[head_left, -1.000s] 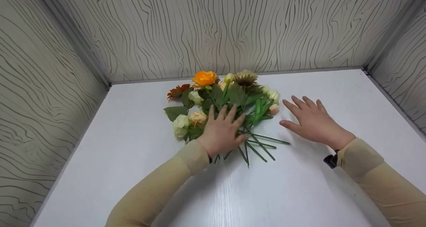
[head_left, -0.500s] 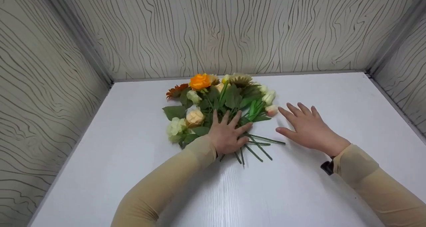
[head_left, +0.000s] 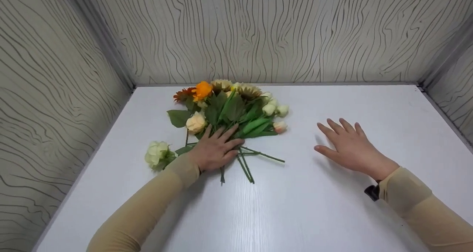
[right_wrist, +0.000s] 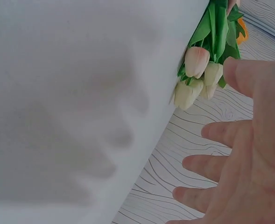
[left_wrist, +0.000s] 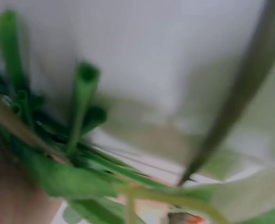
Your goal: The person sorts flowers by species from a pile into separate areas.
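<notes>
A bunch of flowers lies fanned out on the white table in the head view. It holds an orange flower, a peach rose, leaves, and white and pink tulips. My left hand rests on the lower leaves and stems, its fingers spread and straight. Left of it, a pale green flower sits apart from the other heads. My right hand hovers over the table, fingers spread, touching nothing. The right wrist view shows its palm near pinkish tulips. Blurred stems fill much of the left wrist view.
A patterned back wall rises just behind the flower heads. A similar side wall stands along the table's left edge, and another along the right.
My left hand has moved left, and the bunch has shifted the same way. The pale green flower now lies farther from the rest. My right hand stays nearly in place, fingers spread.
</notes>
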The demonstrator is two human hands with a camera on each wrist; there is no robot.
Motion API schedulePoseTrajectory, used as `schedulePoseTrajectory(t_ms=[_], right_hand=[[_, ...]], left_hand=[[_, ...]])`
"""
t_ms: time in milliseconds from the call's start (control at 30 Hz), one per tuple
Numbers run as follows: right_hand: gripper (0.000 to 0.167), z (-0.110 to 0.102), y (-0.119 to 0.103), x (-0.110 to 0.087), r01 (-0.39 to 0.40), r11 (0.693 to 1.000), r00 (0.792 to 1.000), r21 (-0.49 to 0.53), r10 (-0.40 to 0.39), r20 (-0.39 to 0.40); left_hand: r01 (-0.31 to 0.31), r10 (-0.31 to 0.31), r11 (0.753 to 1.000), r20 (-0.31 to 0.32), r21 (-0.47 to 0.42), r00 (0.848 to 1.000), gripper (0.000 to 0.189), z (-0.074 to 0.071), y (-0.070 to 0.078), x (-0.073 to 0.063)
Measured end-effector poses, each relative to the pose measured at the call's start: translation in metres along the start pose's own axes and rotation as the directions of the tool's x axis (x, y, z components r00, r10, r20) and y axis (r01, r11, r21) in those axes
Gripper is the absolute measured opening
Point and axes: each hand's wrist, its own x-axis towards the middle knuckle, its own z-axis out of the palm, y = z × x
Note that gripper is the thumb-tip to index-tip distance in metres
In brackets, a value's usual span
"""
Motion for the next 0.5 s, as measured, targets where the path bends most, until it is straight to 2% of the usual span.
schedulePoseTrajectory(t_ms=[167,333,400,500], right_hand=[[0.082,0.0,0.001,-0.004,0.01,1.0,1.0,0.006,-0.01,-0.009],[0.082,0.0,0.004,-0.006,-0.001,1.0,1.0,0.005,0.001,0.0],[0.082,0.0,0.004,-0.006,-0.005,1.0,1.0,0.003,0.005,0.001],[0.084,0.0,0.008,-0.025,-0.028,1.0,1.0,0.002,0.028,-0.002]], left_hand=[[-0.05,0.05,0.999,-0.033,-0.007,0.998,0.055,0.002,-0.04,-0.023],[-0.073,0.076,0.996,-0.07,0.047,0.995,0.054,0.003,-0.075,-0.043],[-0.06,0.065,0.996,-0.073,0.064,0.995,0.054,0.003,-0.085,-0.048],[-0.06,0.066,0.996,-0.078,0.072,0.995,0.054,0.003,-0.086,-0.047]])
